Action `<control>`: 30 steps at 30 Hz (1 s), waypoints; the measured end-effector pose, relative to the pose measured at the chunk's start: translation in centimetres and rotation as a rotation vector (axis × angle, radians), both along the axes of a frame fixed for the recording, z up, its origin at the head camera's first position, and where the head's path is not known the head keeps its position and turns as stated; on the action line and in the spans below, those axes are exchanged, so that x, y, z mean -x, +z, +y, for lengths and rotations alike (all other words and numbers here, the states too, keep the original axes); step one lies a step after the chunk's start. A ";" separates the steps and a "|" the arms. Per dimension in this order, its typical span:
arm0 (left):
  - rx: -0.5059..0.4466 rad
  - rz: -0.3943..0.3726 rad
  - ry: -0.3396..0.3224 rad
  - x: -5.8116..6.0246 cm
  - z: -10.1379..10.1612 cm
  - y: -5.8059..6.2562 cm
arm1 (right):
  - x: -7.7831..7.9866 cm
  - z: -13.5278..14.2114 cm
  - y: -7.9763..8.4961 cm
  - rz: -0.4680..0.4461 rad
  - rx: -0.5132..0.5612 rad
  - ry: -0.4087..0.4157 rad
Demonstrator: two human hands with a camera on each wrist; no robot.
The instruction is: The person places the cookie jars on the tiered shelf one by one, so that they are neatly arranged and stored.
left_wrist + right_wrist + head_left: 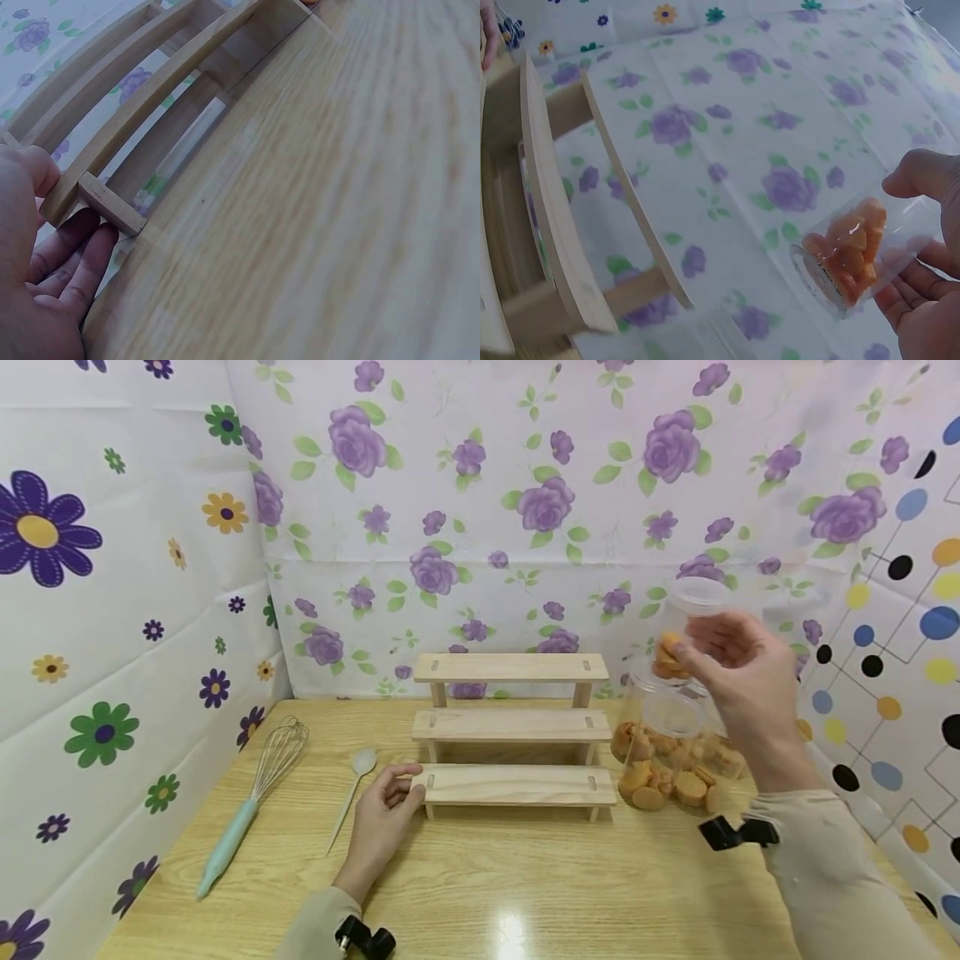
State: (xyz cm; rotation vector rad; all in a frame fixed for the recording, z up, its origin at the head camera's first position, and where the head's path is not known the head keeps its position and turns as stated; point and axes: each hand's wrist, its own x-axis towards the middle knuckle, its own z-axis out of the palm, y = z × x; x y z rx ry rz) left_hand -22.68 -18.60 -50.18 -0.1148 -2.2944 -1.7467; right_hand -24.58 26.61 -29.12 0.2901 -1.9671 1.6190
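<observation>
My left hand [382, 818] grips the left end of a three-step wooden display shelf [510, 781]. In the left wrist view the thumb lies at the lowest board [139, 112] and the fingertips touch the short leg [112, 204] beneath. Up on the right, my right hand [753, 685] holds a clear plastic jar [697, 597] off the table, beside the shelf's top step. Orange-brown snack pieces [851, 244] lie in the jar's bottom, seen closely in the right wrist view. Fingers and thumb wrap the jar's side.
Several clear jars [637, 743] with brown biscuits stand to the shelf's right, partly behind the right hand. A whisk [251, 814] with a mint handle and a pale spoon [363, 763] lie on the wooden table [480, 877] at left. Flowered cloth [480, 510] hangs close behind the shelf.
</observation>
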 end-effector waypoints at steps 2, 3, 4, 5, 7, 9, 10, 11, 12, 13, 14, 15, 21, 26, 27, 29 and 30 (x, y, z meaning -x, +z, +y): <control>-0.005 -0.004 -0.001 0.1 0.0 0.0 | 0.8 -1.5 0.0 -0.007 -0.031 0.013; -0.006 -0.005 -0.002 0.0 0.0 0.0 | 1.3 -2.3 0.0 -0.007 -0.037 0.024; -0.005 -0.004 -0.003 0.1 0.0 0.0 | 1.7 -3.0 0.0 -0.009 -0.040 0.039; -0.004 -0.001 -0.005 0.0 0.0 0.0 | 2.1 -3.8 0.0 -0.013 -0.046 0.052; -0.001 0.007 -0.006 0.0 0.0 0.0 | 2.9 -5.1 -0.1 -0.024 -0.037 0.094; 0.002 0.009 -0.007 0.0 -0.1 0.0 | 3.6 -6.5 -0.1 -0.027 -0.022 0.142; 0.002 0.009 -0.007 0.0 -0.1 -0.1 | 3.9 -7.2 -0.1 -0.029 -0.019 0.160; 0.000 0.007 -0.007 0.0 -0.1 -0.1 | 4.3 -7.8 -0.1 -0.032 -0.019 0.183; -0.002 0.005 -0.006 0.0 -0.1 -0.1 | 4.6 -8.4 -0.1 -0.032 -0.017 0.203; -0.004 0.003 -0.006 0.0 -0.1 -0.1 | 4.9 -9.0 -0.1 -0.033 -0.018 0.222; -0.006 0.003 -0.007 0.0 -0.1 -0.1 | 5.2 -9.6 -0.2 -0.035 -0.014 0.240; -0.008 0.004 -0.007 0.0 -0.1 -0.1 | 5.6 -10.1 -0.2 -0.035 -0.013 0.257; -0.006 0.006 -0.009 -0.1 -0.1 -0.1 | 7.4 -13.4 -0.3 -0.076 0.019 0.346; -0.004 -0.001 -0.005 0.0 -0.2 -0.1 | 8.5 -15.9 -0.5 -0.085 0.049 0.397; -0.005 0.000 -0.005 0.0 -0.2 -0.1 | 8.7 -16.4 -0.6 -0.083 0.053 0.403; -0.006 0.007 -0.006 -0.1 -0.2 -0.1 | 9.1 -17.3 -0.7 -0.075 0.058 0.413; -0.008 0.008 -0.006 -0.1 -0.2 0.0 | 9.3 -17.8 -0.8 -0.074 0.065 0.421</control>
